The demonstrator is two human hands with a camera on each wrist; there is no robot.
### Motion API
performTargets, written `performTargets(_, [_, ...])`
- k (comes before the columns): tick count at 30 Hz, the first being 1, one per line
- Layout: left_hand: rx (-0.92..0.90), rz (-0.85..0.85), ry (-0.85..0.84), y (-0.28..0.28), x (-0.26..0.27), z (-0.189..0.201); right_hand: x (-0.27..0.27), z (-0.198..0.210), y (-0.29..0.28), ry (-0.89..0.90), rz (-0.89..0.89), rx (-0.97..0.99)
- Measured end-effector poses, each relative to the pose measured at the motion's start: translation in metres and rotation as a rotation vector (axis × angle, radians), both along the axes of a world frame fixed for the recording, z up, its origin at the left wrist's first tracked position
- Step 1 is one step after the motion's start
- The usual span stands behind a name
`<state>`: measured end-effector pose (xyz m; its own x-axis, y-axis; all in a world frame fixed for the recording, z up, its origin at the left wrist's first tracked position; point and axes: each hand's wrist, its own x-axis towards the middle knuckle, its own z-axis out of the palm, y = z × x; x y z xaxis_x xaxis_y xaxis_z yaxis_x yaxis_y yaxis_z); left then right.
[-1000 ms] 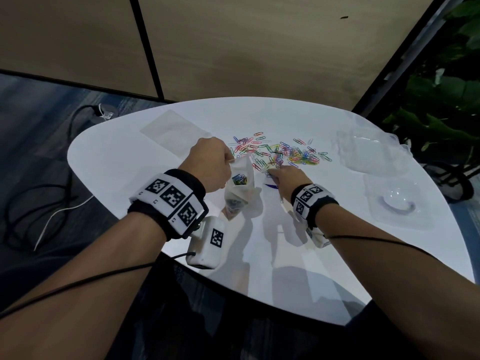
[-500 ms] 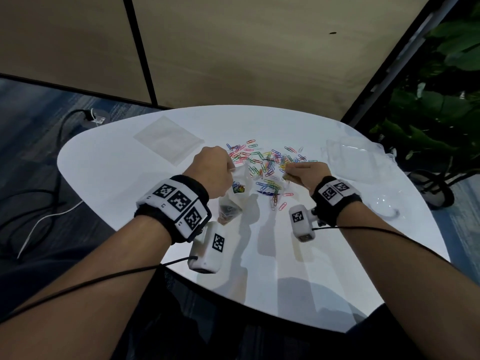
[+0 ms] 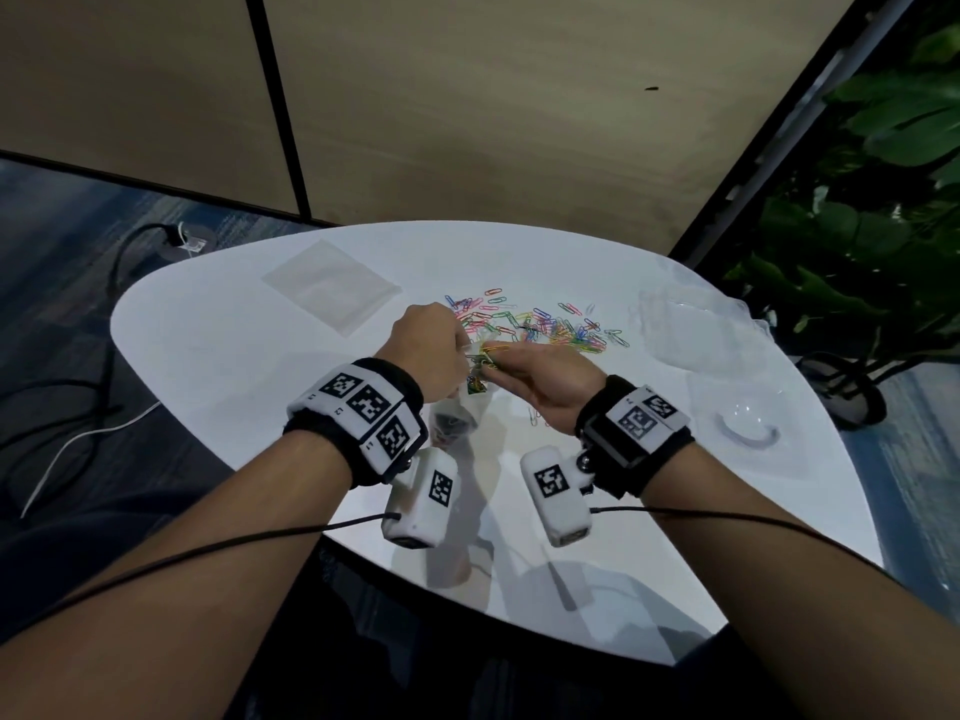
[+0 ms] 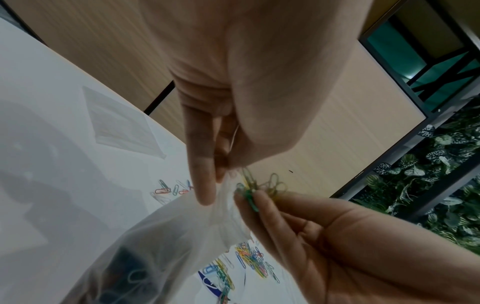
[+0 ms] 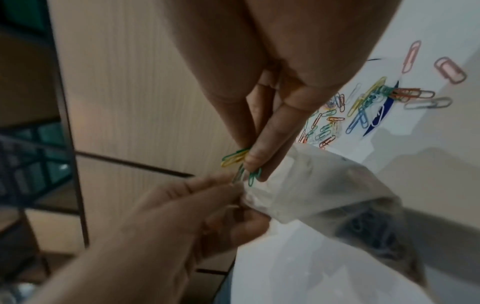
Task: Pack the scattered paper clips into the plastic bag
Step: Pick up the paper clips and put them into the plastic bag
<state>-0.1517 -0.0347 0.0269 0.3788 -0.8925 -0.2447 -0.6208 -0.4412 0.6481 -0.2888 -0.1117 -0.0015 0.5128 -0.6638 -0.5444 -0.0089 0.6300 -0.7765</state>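
My left hand (image 3: pixel 434 350) pinches the top edge of a small clear plastic bag (image 3: pixel 457 415) that hangs above the white table (image 3: pixel 234 366); the bag (image 4: pixel 161 246) (image 5: pixel 324 197) holds some clips at its bottom. My right hand (image 3: pixel 524 374) pinches a small bunch of yellow and green paper clips (image 3: pixel 491 353) right at the bag's mouth. The bunch (image 4: pixel 255 187) (image 5: pixel 239 164) touches the bag's rim. Several coloured paper clips (image 3: pixel 540 324) lie scattered on the table beyond both hands.
A flat clear bag (image 3: pixel 332 285) lies at the table's far left. Clear plastic packaging (image 3: pixel 691 330) and a clear blister tray (image 3: pixel 748 431) sit at the right. Cables (image 3: pixel 78 439) run over the floor on the left; a plant (image 3: pixel 883 210) stands at the right.
My right hand left the scattered pile with a bunch of clips and came back left to the bag's mouth. The left hand kept its pinch on the bag and raised it slightly.
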Motion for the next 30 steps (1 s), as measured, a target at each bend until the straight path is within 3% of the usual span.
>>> performTargets(7, [-0.044, 0.025, 0.036, -0.005, -0.004, -0.003, 0.013, -0.012, 0.006, 0.249, 0.084, -0.266])
performTargets(11, [-0.051, 0.01, 0.058, -0.003, -0.006, -0.003, 0.012, -0.019, 0.005, 0.591, 0.281, -0.844])
performTargets(14, [-0.052, -0.006, 0.027, -0.001, -0.005, -0.002, 0.014, -0.015, 0.009, 0.669, 0.457, -1.038])
performTargets(18, [-0.056, 0.008, 0.015, -0.002, -0.001, -0.002, 0.01, 0.0, 0.005, 0.588, 0.661, -1.094])
performTargets(21, [-0.045, 0.022, 0.01, -0.001, 0.006, -0.002, -0.009, 0.008, -0.023, 0.409, 0.474, -0.847])
performTargets(22, [-0.043, 0.027, 0.011, 0.0, 0.009, -0.001, -0.019, 0.004, -0.037, 0.424, 0.403, -0.807])
performTargets(24, [-0.032, 0.038, 0.008, 0.003, 0.014, 0.0, -0.044, -0.014, -0.063, 0.682, 0.387, -0.847])
performTargets(26, [-0.025, 0.043, -0.006, 0.007, 0.019, 0.0, -0.067, -0.038, -0.076, 1.077, 0.573, -0.829])
performTargets(27, [-0.023, 0.042, -0.009, 0.009, 0.021, 0.001, -0.074, -0.051, -0.076, 1.192, 0.676, -0.787])
performTargets(28, [-0.02, 0.039, -0.013, 0.011, 0.023, 0.001, -0.078, -0.063, -0.073, 1.224, 0.741, -0.754])
performTargets(30, [-0.011, 0.032, -0.031, 0.016, 0.028, 0.001, -0.075, -0.084, -0.066, 1.134, 0.709, -0.741])
